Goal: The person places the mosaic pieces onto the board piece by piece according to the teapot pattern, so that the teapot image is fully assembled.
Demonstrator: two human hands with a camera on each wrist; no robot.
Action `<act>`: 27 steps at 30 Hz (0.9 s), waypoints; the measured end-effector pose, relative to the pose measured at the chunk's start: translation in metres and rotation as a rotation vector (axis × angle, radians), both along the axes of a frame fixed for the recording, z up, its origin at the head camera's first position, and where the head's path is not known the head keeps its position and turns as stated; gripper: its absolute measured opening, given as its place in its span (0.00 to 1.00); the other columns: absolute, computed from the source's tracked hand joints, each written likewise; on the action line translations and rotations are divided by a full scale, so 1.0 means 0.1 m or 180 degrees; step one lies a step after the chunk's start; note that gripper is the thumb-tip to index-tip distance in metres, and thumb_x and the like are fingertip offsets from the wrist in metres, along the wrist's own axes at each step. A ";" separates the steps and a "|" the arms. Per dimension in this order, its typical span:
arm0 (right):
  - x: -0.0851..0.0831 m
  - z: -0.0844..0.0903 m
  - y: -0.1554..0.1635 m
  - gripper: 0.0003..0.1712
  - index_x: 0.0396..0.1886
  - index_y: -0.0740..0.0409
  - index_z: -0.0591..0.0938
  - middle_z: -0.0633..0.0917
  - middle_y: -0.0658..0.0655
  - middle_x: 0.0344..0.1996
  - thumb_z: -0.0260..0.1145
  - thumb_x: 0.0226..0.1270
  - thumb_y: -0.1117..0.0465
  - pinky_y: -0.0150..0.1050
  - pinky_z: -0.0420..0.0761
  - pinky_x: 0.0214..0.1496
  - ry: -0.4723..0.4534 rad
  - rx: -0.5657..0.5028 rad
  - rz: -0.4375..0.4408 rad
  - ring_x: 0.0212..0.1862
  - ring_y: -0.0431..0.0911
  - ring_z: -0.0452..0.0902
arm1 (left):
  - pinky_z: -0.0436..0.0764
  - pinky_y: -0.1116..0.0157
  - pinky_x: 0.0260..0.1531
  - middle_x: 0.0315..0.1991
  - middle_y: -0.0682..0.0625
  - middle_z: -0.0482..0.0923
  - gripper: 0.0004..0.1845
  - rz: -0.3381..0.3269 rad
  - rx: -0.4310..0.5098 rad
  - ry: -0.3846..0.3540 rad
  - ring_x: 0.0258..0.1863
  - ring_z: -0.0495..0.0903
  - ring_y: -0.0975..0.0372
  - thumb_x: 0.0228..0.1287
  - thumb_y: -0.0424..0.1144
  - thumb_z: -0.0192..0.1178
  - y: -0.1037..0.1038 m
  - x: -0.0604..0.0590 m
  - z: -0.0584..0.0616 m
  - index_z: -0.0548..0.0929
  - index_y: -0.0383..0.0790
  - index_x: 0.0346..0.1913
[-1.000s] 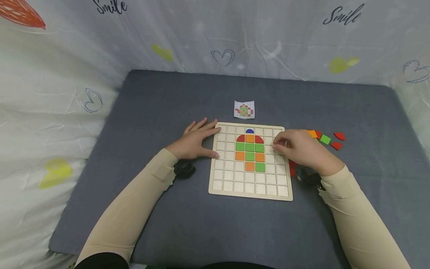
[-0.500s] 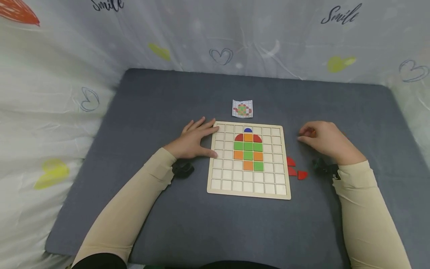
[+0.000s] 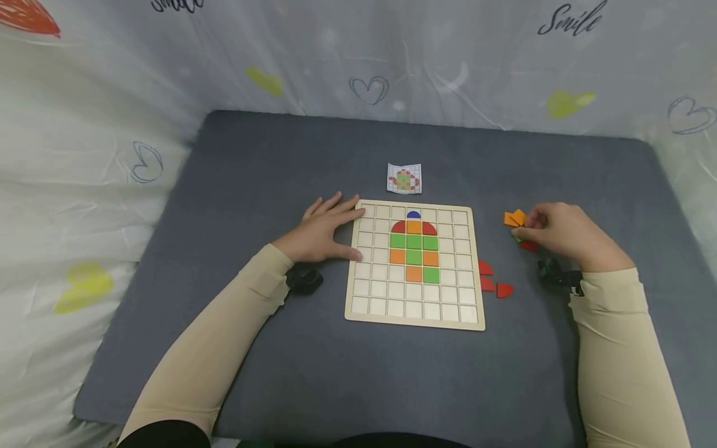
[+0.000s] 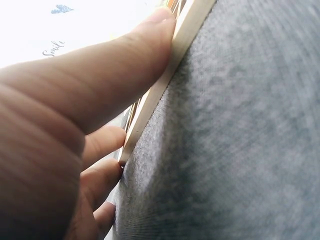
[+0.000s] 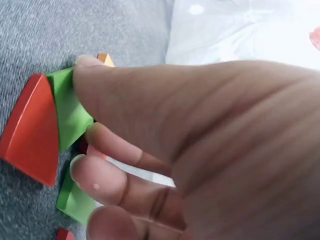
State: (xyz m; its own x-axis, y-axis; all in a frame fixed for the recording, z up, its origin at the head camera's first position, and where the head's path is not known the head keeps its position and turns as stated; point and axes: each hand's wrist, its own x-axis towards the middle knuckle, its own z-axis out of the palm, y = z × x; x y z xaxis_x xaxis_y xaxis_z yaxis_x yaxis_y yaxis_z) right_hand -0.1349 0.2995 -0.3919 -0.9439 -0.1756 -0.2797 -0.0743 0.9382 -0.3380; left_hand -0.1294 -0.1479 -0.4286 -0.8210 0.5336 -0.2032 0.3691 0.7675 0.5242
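A wooden grid board [image 3: 414, 311] lies on the grey mat and carries a figure of red, orange, green and blue tiles [image 3: 414, 246]. My left hand [image 3: 327, 230] lies flat on the mat, fingers straight. Its thumb [image 4: 145, 50] presses the board's left edge [image 4: 187, 32]. To the right of the board, my right hand [image 3: 551, 231] is curled over a cluster of loose pieces. Thumb and fingers pinch a green tile [image 5: 67, 117] that lies beside a red quarter-round piece [image 5: 30, 130]. Orange tiles [image 3: 514, 218] lie just left of that hand.
Three red pieces [image 3: 493, 281] lie by the board's right edge. A small pattern card [image 3: 404, 178] lies beyond the board. Another green tile [image 5: 75, 202] lies under my right fingers. White printed sheeting [image 3: 84, 155] surrounds the mat.
My right hand has left the board's right side and moved right to the loose pieces, where it now pinches a green tile. The left hand has stayed put.
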 end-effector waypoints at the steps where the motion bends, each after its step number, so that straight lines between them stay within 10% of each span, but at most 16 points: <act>1: 0.00 0.01 0.00 0.24 0.30 0.61 0.81 0.78 0.53 0.21 0.69 0.62 0.43 0.40 0.69 0.25 -0.0039 0.0024 -0.0015 0.26 0.49 0.71 | 0.25 0.54 0.73 0.79 0.60 0.40 0.53 0.0000 0.0001 -0.0001 0.78 0.30 0.59 0.50 0.68 0.67 0.00 0.00 0.00 0.56 0.57 0.77; 27: 0.08 0.06 -0.35 0.17 0.21 0.55 0.83 0.78 0.50 0.20 0.72 0.59 0.48 0.39 0.67 0.25 0.0027 -0.0015 0.0155 0.23 0.46 0.70 | 0.25 0.54 0.73 0.79 0.61 0.39 0.54 0.0005 -0.0038 0.0011 0.78 0.29 0.59 0.50 0.69 0.67 0.00 0.00 -0.01 0.55 0.58 0.77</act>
State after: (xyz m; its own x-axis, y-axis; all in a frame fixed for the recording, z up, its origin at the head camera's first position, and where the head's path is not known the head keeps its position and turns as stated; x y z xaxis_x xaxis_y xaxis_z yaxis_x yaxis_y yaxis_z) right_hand -0.1270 0.2644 -0.3858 -0.9366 -0.2226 -0.2707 -0.1227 0.9318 -0.3417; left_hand -0.1295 -0.1478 -0.4292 -0.8225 0.5299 -0.2067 0.3696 0.7742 0.5138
